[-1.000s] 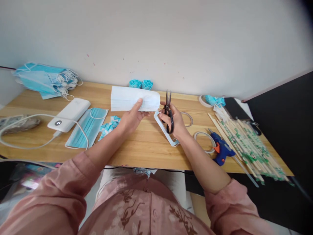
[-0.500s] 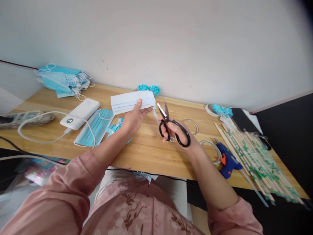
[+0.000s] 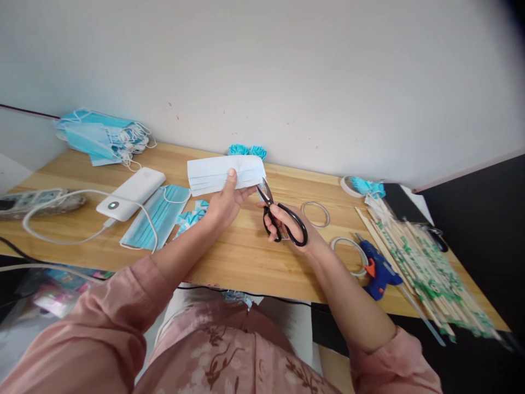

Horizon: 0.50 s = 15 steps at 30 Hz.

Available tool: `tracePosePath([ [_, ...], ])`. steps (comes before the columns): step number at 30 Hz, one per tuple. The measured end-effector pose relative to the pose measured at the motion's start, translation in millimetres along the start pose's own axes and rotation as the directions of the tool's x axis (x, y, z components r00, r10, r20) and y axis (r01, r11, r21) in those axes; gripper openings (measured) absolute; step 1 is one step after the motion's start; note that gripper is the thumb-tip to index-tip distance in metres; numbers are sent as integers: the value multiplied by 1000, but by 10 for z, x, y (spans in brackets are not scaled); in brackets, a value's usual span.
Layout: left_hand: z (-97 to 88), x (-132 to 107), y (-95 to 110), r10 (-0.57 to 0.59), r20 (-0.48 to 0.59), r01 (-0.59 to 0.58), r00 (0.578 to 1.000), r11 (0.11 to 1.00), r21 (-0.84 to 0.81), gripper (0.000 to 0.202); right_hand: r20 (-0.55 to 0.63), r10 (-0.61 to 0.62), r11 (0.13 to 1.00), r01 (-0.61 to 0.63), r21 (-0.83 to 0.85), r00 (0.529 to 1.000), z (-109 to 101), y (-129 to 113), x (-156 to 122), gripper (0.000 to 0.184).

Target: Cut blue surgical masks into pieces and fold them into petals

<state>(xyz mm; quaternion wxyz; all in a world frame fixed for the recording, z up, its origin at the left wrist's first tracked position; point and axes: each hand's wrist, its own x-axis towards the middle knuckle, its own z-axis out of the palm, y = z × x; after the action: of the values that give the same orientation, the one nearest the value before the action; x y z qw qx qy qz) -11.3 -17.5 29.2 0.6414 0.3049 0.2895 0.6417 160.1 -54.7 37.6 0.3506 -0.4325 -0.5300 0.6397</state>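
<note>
My left hand [image 3: 227, 202] is closed on a pleated face mask [image 3: 213, 174], its pale side up, with the thumb on top and the fingers beneath. In my right hand [image 3: 285, 219] is a pair of black-handled scissors [image 3: 296, 230], the blades parted and their tips at the mask's right lower corner. Whether the blades touch the mask I cannot tell. Under my left forearm lie a blue face mask [image 3: 158, 218] and some cut blue pieces [image 3: 192, 216]. Behind the held mask sit blue rosettes [image 3: 247, 150].
A pile of face masks [image 3: 102, 137] is at the back left, near a white power bank [image 3: 131, 194] with a cable. To the right are tape rings [image 3: 315, 214], a blue glue gun [image 3: 379, 269] and wrapped wooden sticks [image 3: 430, 273]. A wall stands behind the table.
The scissors have moved left to the mask's right end, their blades more level with its lower corner. A strip that hung there is now barely visible. My left hand keeps its hold.
</note>
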Motion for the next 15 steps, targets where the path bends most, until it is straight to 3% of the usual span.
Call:
tracePosePath([
  [6, -31, 8, -42, -12, 59, 14, 998, 999, -36, 54, -20, -38, 999, 38, 17, 999, -10, 2, 10, 48],
  [15, -3, 4, -16, 0, 40, 2, 999, 999, -46, 59, 1, -48, 999, 48, 18, 999, -13, -28, -14, 51],
])
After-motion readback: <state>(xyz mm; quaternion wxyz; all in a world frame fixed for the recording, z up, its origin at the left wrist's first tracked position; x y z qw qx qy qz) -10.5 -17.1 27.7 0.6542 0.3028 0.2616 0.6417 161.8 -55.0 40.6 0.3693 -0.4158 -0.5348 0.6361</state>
